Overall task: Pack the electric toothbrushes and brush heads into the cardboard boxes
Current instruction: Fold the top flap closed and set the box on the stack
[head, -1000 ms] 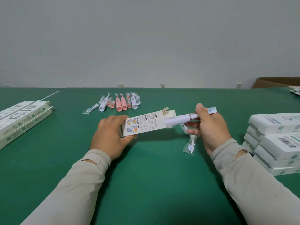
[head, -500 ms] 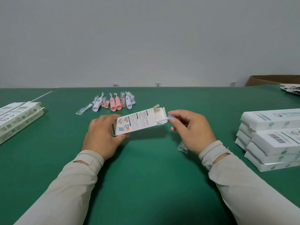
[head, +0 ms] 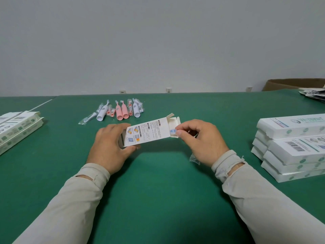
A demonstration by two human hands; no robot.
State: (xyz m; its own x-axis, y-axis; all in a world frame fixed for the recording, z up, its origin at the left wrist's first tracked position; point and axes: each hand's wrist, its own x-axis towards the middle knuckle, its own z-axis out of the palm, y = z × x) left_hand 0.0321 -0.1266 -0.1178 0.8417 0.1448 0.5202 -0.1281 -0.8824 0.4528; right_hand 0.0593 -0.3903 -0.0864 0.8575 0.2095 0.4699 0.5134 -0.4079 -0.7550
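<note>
My left hand [head: 110, 144] grips the closed end of a white printed cardboard box [head: 147, 132], held just above the green table [head: 158, 191]. The box's right end is open, flaps spread. Only the blue-and-white bristle head of the toothbrush [head: 172, 131] shows at the opening, the rest is inside. My right hand [head: 200, 141] pinches that head with thumb and forefinger. A clear plastic-wrapped brush head [head: 194, 158] sticks out below my right palm, mostly hidden. Loose white and pink toothbrushes and wrapped brush heads [head: 121, 111] lie farther back.
A stack of white boxes [head: 292, 147] sits at the right. More white boxes [head: 15, 129] lie at the left edge. A brown carton [head: 295, 83] and some printed sheets [head: 314, 94] are at the far right.
My right hand has pushed the white toothbrush leftward into the box; a second ago most of the handle stuck out, now only the bristle head shows.
</note>
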